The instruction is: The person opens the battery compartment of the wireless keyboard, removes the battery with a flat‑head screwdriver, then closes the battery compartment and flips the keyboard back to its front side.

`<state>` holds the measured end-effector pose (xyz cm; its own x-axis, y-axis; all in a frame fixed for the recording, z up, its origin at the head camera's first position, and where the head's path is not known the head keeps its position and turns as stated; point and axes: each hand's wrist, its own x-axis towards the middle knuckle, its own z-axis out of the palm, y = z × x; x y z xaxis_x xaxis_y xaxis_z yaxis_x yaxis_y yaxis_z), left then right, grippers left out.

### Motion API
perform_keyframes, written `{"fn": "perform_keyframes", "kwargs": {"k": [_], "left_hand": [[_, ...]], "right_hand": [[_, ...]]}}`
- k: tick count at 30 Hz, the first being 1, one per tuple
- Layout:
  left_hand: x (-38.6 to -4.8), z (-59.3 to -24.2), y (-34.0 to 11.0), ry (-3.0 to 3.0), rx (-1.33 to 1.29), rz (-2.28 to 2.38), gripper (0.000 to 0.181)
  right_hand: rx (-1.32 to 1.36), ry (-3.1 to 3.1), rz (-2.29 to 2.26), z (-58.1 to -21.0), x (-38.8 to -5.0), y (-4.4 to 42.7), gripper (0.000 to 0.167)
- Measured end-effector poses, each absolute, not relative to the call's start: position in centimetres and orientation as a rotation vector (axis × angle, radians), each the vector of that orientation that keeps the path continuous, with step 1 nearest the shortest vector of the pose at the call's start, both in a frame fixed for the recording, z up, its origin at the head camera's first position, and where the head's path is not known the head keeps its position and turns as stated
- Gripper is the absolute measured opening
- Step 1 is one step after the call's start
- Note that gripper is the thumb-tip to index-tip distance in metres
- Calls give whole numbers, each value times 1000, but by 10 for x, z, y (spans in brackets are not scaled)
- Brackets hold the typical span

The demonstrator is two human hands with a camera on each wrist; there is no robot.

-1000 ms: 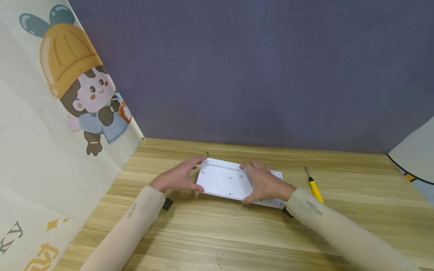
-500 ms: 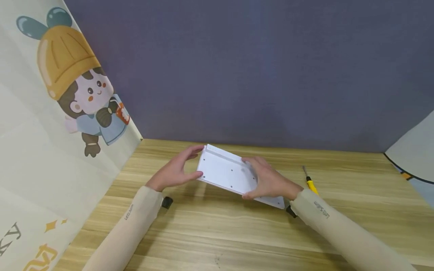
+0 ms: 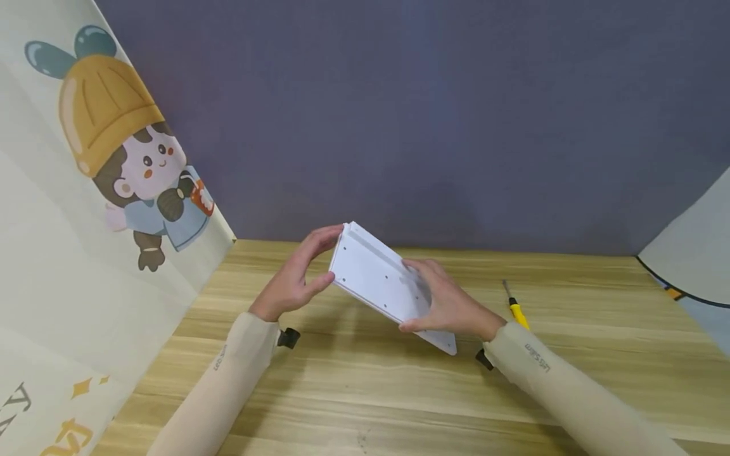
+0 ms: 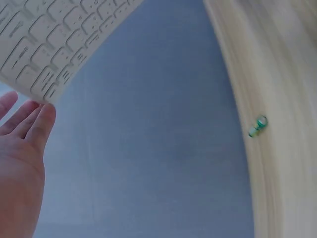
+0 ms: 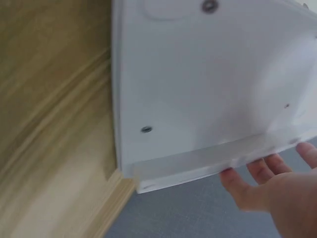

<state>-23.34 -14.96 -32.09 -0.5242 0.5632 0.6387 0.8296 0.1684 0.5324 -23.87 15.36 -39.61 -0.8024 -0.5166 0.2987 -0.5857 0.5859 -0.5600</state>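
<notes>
A white keyboard point(image 3: 376, 278) is held above the table, tilted with its left end raised, its screw-dotted underside toward the head camera. The left hand point(image 3: 299, 275) grips the raised end, thumb at the near corner and fingertips at the far one. Keys on the keyboard's other face point(image 4: 59, 37) show in the left wrist view, where fingertips of the left hand point(image 4: 22, 153) meet its corner. Across the width, the right hand point(image 3: 447, 297) holds the keyboard with the thumb on the near edge and the fingers on the raised far ridge.
A yellow-handled screwdriver point(image 3: 516, 310) lies on the wooden table point(image 3: 319, 405) to the right of the right hand. In the left wrist view, a small green-and-clear object point(image 4: 257, 126) lies near the table's edge. A dark grey panel point(image 3: 399, 126) stands behind the table.
Both hands have lifted the keyboard's left end off the table. It has turned clockwise and tilts more steeply, with the right end lower and nearer.
</notes>
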Motion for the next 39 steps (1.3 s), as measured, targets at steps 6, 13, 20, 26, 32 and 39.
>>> {"fn": "perform_keyframes", "kwargs": {"k": [6,13,20,26,32,39], "left_hand": [[-234,-309,-131,-1946,-1387,-1329,71],[-235,-298,-113,-1792,-1398,-1407,71],[-228,-282,-95,-1793,-1373,-1329,79],[-241,-291,-88,-1784,-1369,-1243,78],[-249,-297,-84,-1787,-1370,-1183,77],[-251,-299,-82,-1792,-1374,-1166,77]], "right_hand": [[953,-2603,1120,-397,-235,147,115],[964,-2507,1255,-398,-234,136,115],[1067,-2329,1457,-403,-236,125,118],[1092,-2288,1528,-404,-233,120,119],[1116,-2299,1535,-405,-232,119,117],[1178,-2196,1553,-366,-221,117,108]]}}
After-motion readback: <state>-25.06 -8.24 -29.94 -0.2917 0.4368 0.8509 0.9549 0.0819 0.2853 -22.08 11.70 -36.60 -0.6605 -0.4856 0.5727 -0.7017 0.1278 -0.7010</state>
